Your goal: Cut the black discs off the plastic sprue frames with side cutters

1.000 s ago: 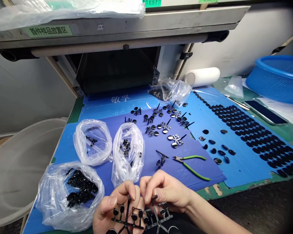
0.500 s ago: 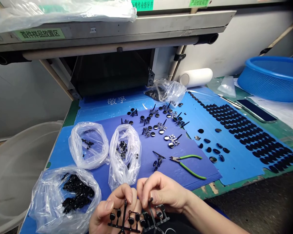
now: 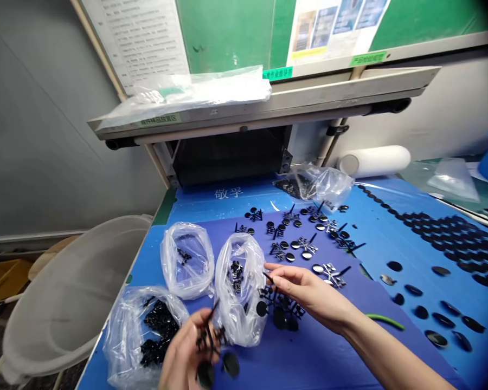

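Note:
My left hand [image 3: 185, 346] is closed on a black plastic sprue [image 3: 209, 340], a branched piece with a thin stem and dark round discs at its lower end. To the right, my right hand [image 3: 309, 290] pinches the stem of a second black sprue [image 3: 284, 306], which also carries round discs. This second piece hangs above the purple mat [image 3: 309, 357], beside an open clear bag [image 3: 244, 325] with small black parts inside. Close to my left hand stands another open bag [image 3: 120, 346] full of glossy black pieces. A green plier handle [image 3: 386, 321] shows past my right forearm; the remainder is hidden.
A third open bag [image 3: 187, 287] stands behind. Several sprues with discs [image 3: 303, 244] lie across the mat. Loose black discs [image 3: 443, 320] and rows of discs [image 3: 451, 233] cover the right side. A big pale tub [image 3: 77, 287] stands left; a shelf [image 3: 309, 103] overhangs the back.
My hands have moved apart and forward over the mat, each carrying a sprue. The camera view has tilted up and turned left, showing more of the board and the tub.

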{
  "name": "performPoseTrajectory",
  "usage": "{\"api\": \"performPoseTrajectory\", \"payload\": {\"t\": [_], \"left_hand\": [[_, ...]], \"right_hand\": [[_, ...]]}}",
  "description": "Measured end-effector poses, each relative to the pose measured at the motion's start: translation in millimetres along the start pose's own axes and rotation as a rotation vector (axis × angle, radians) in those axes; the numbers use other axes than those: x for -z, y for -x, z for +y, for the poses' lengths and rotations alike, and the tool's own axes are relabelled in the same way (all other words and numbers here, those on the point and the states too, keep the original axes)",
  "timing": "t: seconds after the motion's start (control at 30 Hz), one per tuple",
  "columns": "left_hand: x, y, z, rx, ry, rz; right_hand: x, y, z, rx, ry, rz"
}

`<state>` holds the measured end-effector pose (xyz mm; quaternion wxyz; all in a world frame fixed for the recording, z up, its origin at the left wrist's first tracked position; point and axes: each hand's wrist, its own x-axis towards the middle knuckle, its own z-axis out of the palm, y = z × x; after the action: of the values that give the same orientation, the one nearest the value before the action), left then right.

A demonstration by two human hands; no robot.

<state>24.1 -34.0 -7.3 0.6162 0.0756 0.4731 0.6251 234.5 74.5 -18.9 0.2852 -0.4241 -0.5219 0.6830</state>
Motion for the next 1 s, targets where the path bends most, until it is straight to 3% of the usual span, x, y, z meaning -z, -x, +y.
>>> {"api": "performPoseTrajectory", "payload": {"t": [0.13, 0.27, 0.5, 0.63, 0.73, 0.83, 0.93, 1.0], "left_hand": [[-21.8, -38.4, 20.7, -0.178, 0.069, 0.079], [-19.5, -68.8, 26.5, -0.232, 0.054, 0.163], [11.3, -72.0, 36.9, -0.251, -0.091, 0.142], [15.5, -67.7, 45.4, -0.268, -0.118, 0.143], [12.4, -51.9, 47.1, -0.275, -0.095, 0.133], [11.1, -29.3, 42.0, -0.236, -0.06, 0.129], [13.9, -10.4, 30.2, -0.179, -0.027, 0.124], [16.9, -3.1, 18.7, -0.102, -0.026, 0.116]], "right_hand": [[-17.9, -22.3, -6.0, -0.057, 0.045, -0.025], [-33.0, -34.3, -2.6, -0.063, 0.042, -0.003], [-58.0, -57.9, 9.2, -0.006, -0.02, 0.075], [-62.0, -65.6, 4.1, 0.036, -0.015, 0.042], [-52.3, -52.4, -5.1, 0.077, 0.02, 0.006], [-36.5, -22.0, -6.4, 0.032, 0.073, -0.034], [-25.6, 14.8, 6.8, -0.031, 0.132, -0.089], [-22.5, 35.0, 19.7, 0.013, 0.233, -0.108]]}}
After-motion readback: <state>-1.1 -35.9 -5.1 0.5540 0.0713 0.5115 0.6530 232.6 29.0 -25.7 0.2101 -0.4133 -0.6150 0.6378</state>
